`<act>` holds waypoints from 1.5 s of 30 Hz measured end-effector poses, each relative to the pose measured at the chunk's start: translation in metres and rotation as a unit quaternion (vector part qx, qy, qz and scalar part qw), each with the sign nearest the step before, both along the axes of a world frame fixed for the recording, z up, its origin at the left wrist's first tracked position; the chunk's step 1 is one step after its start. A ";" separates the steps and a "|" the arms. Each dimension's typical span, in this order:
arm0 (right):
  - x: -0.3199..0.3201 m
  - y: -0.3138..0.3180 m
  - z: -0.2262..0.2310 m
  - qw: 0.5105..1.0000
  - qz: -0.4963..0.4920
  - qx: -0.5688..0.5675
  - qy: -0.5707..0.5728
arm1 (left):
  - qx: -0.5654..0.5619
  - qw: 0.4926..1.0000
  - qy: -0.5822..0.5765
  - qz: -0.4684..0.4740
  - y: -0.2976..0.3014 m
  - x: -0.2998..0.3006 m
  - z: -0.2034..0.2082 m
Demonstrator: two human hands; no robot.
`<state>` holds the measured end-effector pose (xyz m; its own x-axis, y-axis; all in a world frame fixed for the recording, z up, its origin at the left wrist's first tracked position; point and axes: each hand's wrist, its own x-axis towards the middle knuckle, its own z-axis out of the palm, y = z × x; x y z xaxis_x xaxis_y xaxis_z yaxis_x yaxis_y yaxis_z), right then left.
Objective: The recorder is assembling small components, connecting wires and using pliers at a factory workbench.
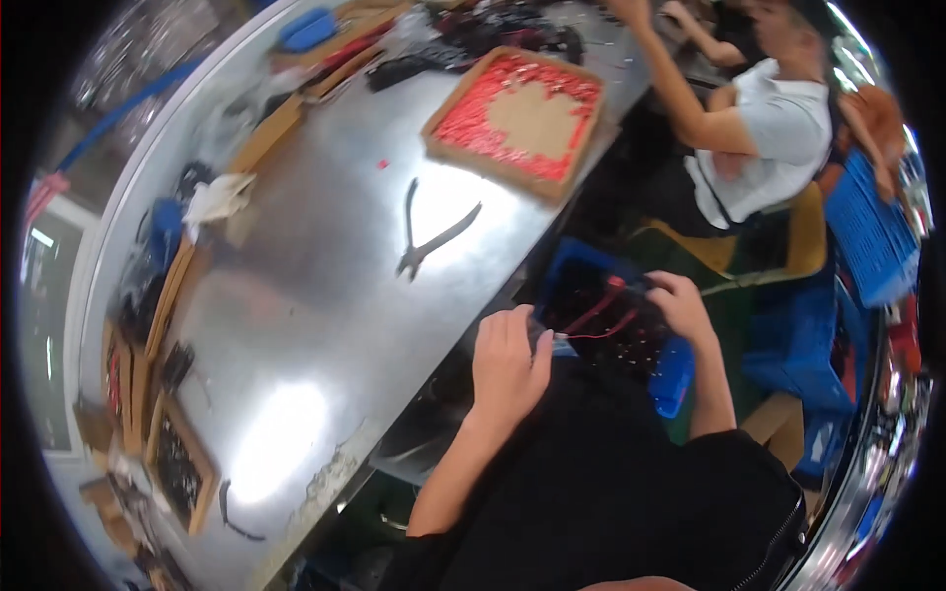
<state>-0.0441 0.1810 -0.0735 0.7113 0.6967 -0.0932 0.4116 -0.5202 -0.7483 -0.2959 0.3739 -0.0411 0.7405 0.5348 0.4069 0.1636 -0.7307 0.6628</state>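
My left hand (pixel 509 362) is closed, fingers and thumb together, on a dark part whose shape is mostly hidden. Thin red wires (pixel 593 320) run from it toward a small red connector (pixel 616 283). My right hand (pixel 680 307) is curled, its fingertips closed beside that connector on something dark and blurred. Both hands are off the table, in front of my body. Below them is a blue bin (pixel 674 379), with small pale bits showing against its dark inside. On the metal table, a pair of cutting pliers (pixel 418 254) lies with its handles spread.
The metal table (pixel 335 236) runs along my left. A shallow cardboard tray (pixel 493 175) of small red parts sits at its far end. Boxes and dark cables line its left edge. A seated person (pixel 769 138) works at the far right, near blue crates (pixel 803 360).
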 end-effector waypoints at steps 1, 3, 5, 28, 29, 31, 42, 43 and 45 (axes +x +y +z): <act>0.011 -0.010 -0.015 0.997 -0.035 -0.056 0.033 | -0.012 0.999 -0.029 0.009 0.005 -0.002 0.000; 0.020 -0.031 -0.053 0.988 -0.068 -0.140 -0.018 | -0.019 0.999 -0.019 0.044 0.015 -0.018 0.003; 0.032 -0.046 -0.100 0.955 -0.042 -0.223 -0.191 | 0.015 0.993 -0.048 0.104 0.026 -0.031 -0.001; 0.146 0.533 0.066 0.888 0.126 -0.158 -0.414 | 0.108 0.925 0.094 0.352 0.052 -0.074 -0.021; 0.141 0.540 0.069 0.912 0.109 -0.165 -0.360 | 0.103 0.923 0.107 0.355 0.051 -0.075 -0.022; 0.133 0.543 0.082 0.952 0.060 -0.150 -0.258 | 0.106 0.921 0.108 0.360 0.052 -0.076 -0.022; 0.007 0.378 0.144 0.905 0.246 0.290 0.189 | -0.154 0.931 -0.058 0.327 0.082 -0.063 0.033; -0.026 0.349 0.149 0.907 0.260 0.260 0.204 | -0.120 0.935 -0.085 0.324 0.088 -0.059 0.046; -0.071 0.312 0.135 0.893 0.295 0.230 0.250 | -0.031 0.944 -0.124 0.303 0.099 -0.052 0.068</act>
